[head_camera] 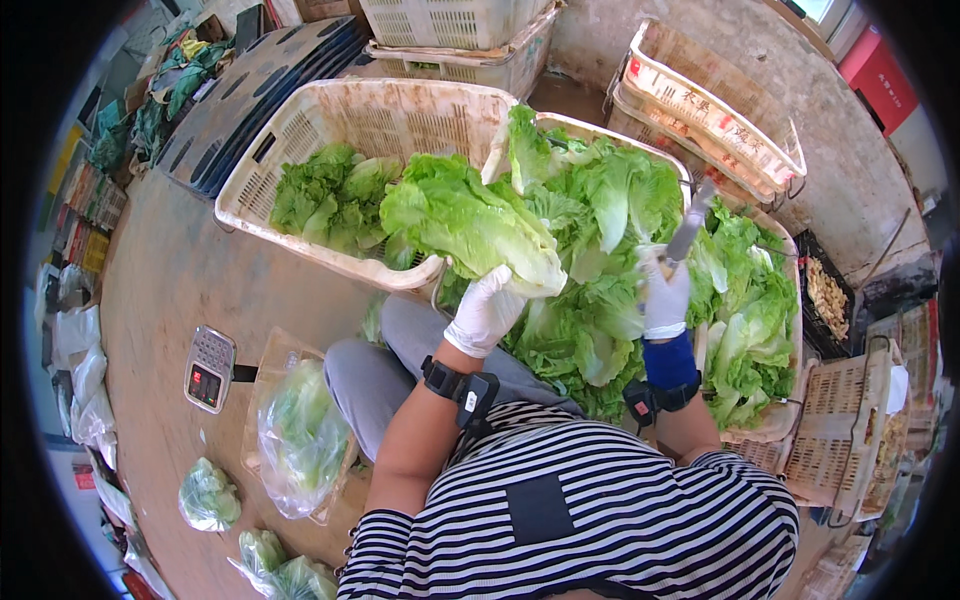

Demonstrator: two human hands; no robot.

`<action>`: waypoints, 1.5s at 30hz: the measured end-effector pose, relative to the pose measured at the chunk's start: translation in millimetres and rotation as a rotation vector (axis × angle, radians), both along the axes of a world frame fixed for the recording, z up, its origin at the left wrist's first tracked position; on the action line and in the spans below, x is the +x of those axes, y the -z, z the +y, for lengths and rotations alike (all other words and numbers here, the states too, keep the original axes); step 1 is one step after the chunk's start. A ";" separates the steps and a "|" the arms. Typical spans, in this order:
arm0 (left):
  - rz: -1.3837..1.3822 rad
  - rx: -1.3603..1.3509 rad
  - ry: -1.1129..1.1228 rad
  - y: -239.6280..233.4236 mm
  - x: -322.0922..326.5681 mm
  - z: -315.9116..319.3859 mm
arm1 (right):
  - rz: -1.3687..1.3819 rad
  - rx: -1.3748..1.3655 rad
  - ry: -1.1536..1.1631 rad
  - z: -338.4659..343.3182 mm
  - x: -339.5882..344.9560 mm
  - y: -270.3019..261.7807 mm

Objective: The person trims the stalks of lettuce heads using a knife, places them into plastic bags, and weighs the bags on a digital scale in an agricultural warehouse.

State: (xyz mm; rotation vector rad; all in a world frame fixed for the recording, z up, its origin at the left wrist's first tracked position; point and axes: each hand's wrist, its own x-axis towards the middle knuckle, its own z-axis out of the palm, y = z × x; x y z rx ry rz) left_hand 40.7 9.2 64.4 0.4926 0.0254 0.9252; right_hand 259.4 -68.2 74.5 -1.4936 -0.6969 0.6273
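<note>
My left hand (pixel 486 311), in a white glove, grips a head of green lettuce (pixel 472 217) near its pale stem end. The leafy end lies over the rim of a whitish plastic crate (pixel 322 251) with more lettuce (pixel 322 191) inside. My right hand (pixel 664 296), also gloved and slightly blurred, is shut on a knife (pixel 686 229), its blade pointing up and away. Loose lettuce leaves (pixel 592 300) are heaped below and between my hands. Another filled crate (pixel 799 337) stands on the right.
On the floor at left are a scale (pixel 211 369), a tray (pixel 274 345) with a plastic bag of lettuce (pixel 304 439), and smaller bagged lettuces (pixel 209 496). Empty crates (pixel 705 105) stand by the wall. A black crate (pixel 825 292) and upright crates (pixel 832 427) are at right.
</note>
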 end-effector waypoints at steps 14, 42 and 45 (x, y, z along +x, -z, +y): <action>0.157 -0.060 0.165 31.0 -13.8 6.2 | 0.463 -0.059 -0.646 23.3 -62.7 3.8; 0.737 0.361 0.059 -56.1 14.1 -12.4 | 0.469 0.356 0.115 -112.7 120.3 -40.7; 0.765 0.250 0.047 -40.5 -2.7 6.6 | -0.424 -0.387 0.564 -201.0 231.6 2.5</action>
